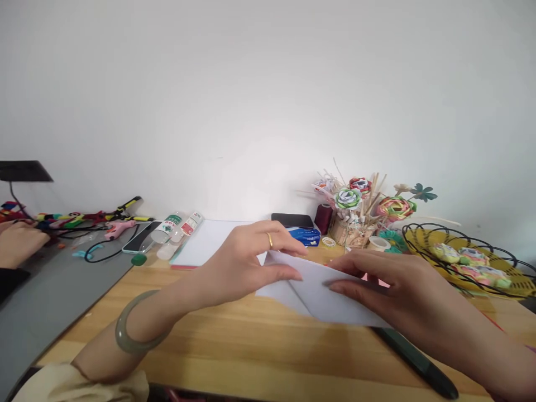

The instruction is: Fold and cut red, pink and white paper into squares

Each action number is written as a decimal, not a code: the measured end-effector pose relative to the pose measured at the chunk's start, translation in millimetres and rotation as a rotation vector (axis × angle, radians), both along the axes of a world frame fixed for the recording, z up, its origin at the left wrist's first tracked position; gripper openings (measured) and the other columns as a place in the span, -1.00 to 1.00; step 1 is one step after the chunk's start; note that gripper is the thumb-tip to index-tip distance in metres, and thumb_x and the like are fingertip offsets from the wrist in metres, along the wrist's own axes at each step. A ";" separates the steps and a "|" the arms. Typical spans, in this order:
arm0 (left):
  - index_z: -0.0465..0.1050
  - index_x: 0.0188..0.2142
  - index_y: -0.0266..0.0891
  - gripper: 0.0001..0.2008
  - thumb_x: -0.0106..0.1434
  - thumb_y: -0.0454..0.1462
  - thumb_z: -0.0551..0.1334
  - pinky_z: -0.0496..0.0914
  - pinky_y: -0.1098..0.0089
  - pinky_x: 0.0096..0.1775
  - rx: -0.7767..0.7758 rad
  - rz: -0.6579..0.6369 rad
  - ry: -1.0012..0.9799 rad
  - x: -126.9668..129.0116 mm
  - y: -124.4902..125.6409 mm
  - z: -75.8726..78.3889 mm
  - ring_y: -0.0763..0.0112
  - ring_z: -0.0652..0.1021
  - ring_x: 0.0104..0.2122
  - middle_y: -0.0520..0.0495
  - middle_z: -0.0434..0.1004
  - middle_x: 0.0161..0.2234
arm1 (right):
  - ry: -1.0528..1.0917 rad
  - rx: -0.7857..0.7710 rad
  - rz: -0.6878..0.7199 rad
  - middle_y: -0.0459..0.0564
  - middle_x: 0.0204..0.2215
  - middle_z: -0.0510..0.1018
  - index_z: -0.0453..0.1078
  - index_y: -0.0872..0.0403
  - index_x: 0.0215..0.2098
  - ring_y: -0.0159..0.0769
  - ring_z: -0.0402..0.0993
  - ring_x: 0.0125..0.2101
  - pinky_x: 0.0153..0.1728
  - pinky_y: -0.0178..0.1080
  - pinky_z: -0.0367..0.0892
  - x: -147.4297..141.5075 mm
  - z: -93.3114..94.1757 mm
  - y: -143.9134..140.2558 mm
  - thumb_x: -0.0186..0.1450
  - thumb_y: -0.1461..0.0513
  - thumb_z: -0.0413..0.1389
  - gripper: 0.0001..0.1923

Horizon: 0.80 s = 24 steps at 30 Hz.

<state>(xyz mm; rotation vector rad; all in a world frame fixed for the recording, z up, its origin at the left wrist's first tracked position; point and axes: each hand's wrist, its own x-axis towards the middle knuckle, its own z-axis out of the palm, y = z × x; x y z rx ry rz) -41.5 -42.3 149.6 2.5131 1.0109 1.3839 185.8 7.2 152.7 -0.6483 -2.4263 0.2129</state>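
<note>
We've got a folded white paper (322, 290) lying on the wood table (234, 346), roughly center, w/ a diagonal crease showing on its left part. Left hand (247, 262) sits on the paper's left end, fingers stretched flat and pressing down, not pinching anything afaict; gold ring (270, 240) on one finger, green bangle (134, 329) on the wrist. Right hand (377, 279) lies over the right half, fingers flat on the sheet w/ tips pointing left, thumb side on the top edge. Can't tell if the thumb curls under the paper.

Just under the right forearm there's a dark pen (419, 363) on the table, touching or nearly touching the paper's lower edge. Behind the hands: a white pad (205, 240), two small bottles (176, 229) lying down, a phone (140, 237), blue box (307, 236), maroon thread spool (323, 218), and a pot of paper flowers (360, 206). Far right, a wire basket (469, 257) w/ more paper bits. Far left, someone else's hand (19, 243) on a gray mat (50, 290) near a pink glue gun (119, 228).
</note>
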 end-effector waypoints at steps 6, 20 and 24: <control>0.53 -0.27 -0.32 -0.91 0.22 -0.34 0.29 0.40 0.51 -0.36 -0.081 -0.027 0.035 5.6 4.6 -9.1 0.47 0.51 -0.37 -0.07 0.54 -0.37 | -0.091 -0.072 -0.084 -0.20 -0.56 0.54 0.49 -0.07 -0.33 -0.43 0.37 -0.62 -0.63 -0.36 0.22 5.1 -3.2 0.9 0.25 0.10 0.07 -0.83; 0.52 -0.38 -0.32 -0.89 0.27 -0.33 0.25 0.38 0.48 -0.44 0.097 -0.013 0.031 0.0 10.2 -18.8 0.48 0.47 -0.48 -0.06 0.51 -0.50 | -0.141 0.290 -0.019 -0.16 -0.57 0.48 0.38 0.00 -0.43 -0.43 0.37 -0.61 -0.61 -0.33 0.19 15.3 -0.5 -0.1 0.36 0.18 -0.07 -0.73; 0.44 -0.41 -0.30 -0.88 0.27 -0.44 0.20 0.40 0.43 -0.35 0.453 -0.011 0.177 -10.2 5.8 -41.0 0.42 0.48 -0.40 -0.07 0.49 -0.48 | -0.112 0.627 0.050 -0.03 -0.43 0.54 0.36 0.06 -0.31 -0.30 0.45 -0.41 -0.44 -0.26 0.27 25.8 -19.9 -4.1 0.36 0.30 -0.10 -0.79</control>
